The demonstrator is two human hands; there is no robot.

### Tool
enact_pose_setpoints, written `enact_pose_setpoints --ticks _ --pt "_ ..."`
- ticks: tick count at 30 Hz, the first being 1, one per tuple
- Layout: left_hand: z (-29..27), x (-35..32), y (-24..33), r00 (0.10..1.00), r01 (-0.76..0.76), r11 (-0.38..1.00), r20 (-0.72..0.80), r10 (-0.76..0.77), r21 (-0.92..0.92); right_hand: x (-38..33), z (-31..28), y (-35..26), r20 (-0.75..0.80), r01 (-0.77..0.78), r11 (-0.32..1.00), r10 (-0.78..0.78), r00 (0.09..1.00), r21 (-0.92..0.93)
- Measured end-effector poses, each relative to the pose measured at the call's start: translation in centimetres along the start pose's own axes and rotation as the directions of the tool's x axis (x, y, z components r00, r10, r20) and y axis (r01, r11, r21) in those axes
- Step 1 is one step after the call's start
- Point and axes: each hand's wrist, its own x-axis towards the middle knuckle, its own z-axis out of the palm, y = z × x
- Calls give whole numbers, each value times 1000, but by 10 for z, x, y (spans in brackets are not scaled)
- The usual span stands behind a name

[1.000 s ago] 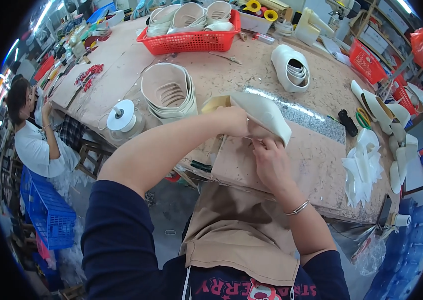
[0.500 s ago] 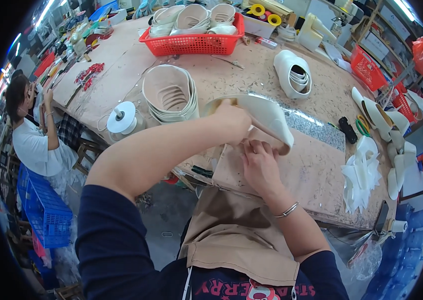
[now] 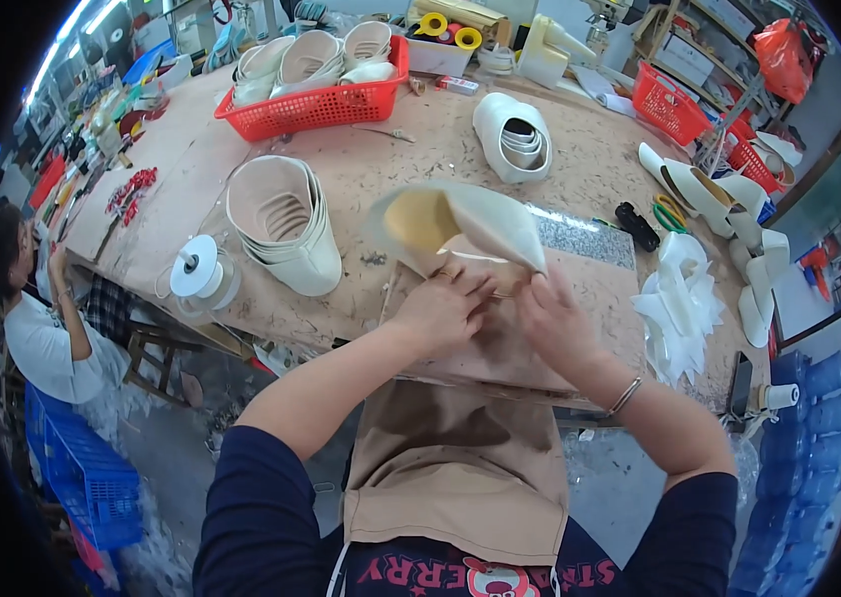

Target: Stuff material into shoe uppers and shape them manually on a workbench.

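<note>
A white shoe upper (image 3: 505,221) with a tan inner face is held raised over the work board, slightly blurred. My left hand (image 3: 443,310) has its fingers curled in at the near edge of this upper. My right hand (image 3: 561,316) pinches the upper's right corner between thumb and fingers. Just left of it stands a nested stack of white shoe uppers (image 3: 286,229). Beyond it, a second nested group of white uppers (image 3: 513,137) lies on the table. The board (image 3: 579,343) lies under both hands, with a speckled stone slab (image 3: 594,242) at its far side.
A red basket of uppers (image 3: 316,107) stands at the back. A white thread spool (image 3: 203,264) sits at left, near a seated person (image 3: 52,328). To the right are white cut pieces (image 3: 677,308), green-and-yellow scissors (image 3: 669,213), a black object (image 3: 636,227) and a curved row of uppers (image 3: 753,264).
My left hand has come back from the upper's far side to its near edge. The right hand has shifted to the upper's right corner, and the upper has turned. The view has swung right.
</note>
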Motion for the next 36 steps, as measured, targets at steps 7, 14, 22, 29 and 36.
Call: enact_pose_setpoints --ticks 7,14,22,29,36 --pt "10 34 40 956 184 949 176 -234 257 -6 15 -3 29 -10 994 13 1000 -105" --pt "59 24 24 998 50 948 -21 -59 -314 -14 9 -11 64 -198 979 195 979 43" --pt "34 43 48 991 107 993 86 -103 -41 17 59 70 436 -407 -213 667 604 888" --pt "18 18 25 911 -2 999 -413 -18 -47 45 68 19 378 -113 -369 807 453 923" --pt "-24 5 2 834 -467 465 200 514 752 33 25 40 -225 231 611 -89 970 757"
